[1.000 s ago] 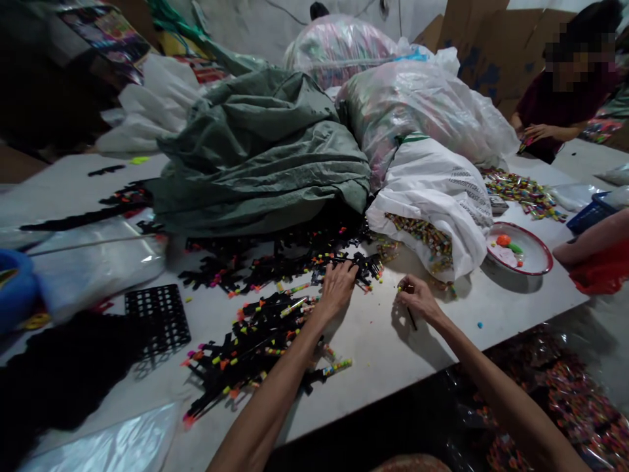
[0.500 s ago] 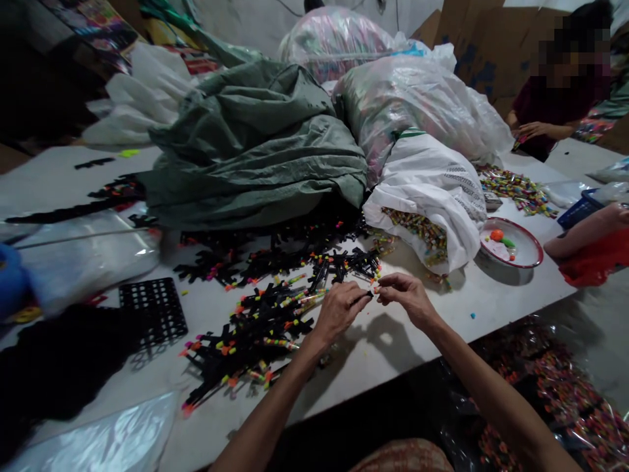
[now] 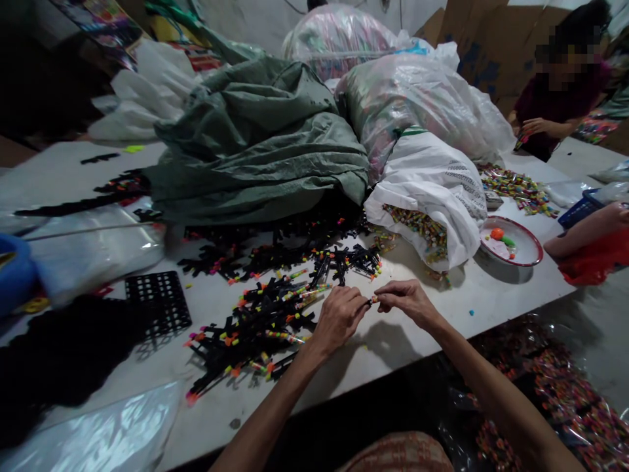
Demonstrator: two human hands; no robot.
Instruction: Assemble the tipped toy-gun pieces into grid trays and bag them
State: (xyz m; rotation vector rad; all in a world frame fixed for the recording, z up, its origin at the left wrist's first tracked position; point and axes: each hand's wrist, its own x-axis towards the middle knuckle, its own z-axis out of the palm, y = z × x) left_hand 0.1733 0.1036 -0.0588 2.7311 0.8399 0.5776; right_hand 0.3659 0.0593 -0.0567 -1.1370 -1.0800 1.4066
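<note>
The fingers of the right hand (image 3: 407, 301) pinch a small yellow-and-red piece (image 3: 375, 299), and those of the left hand (image 3: 341, 318) are closed around a dark piece (image 3: 368, 303), mostly hidden in the grip. The two sets of fingertips nearly meet, on the near side of the white sack (image 3: 457, 193) and left of its open mouth. Whether the two pieces are joined cannot be told.

Open white worktop (image 3: 403, 262) lies between the hands and the sack's mouth, which is full of small coloured cylinders (image 3: 420, 229). A wider bare stretch runs from the sack's near side to the worktop's front edge, which slants away toward the right; one blue bit (image 3: 472, 313) sits there, near that edge. Room is tighter on the left: a heap of black pieces with bright tips (image 3: 240, 328), left of the sack and nearer than it, reaches close to the left hand. A second heap (image 3: 344, 262) fills the space directly left of the sack's mouth, up against the dark green cover (image 3: 265, 144).

Right of the sack, just beside it, stands a red-rimmed plate (image 3: 529, 244) bearing orange and green bits. Behind the sack bulges a filled clear bag (image 3: 427, 98). Farther back to its right are a co-worker's hands (image 3: 538, 128). Below the front edge, nearer than the sack and to its right, lie bags of colourful pieces (image 3: 555, 387).
</note>
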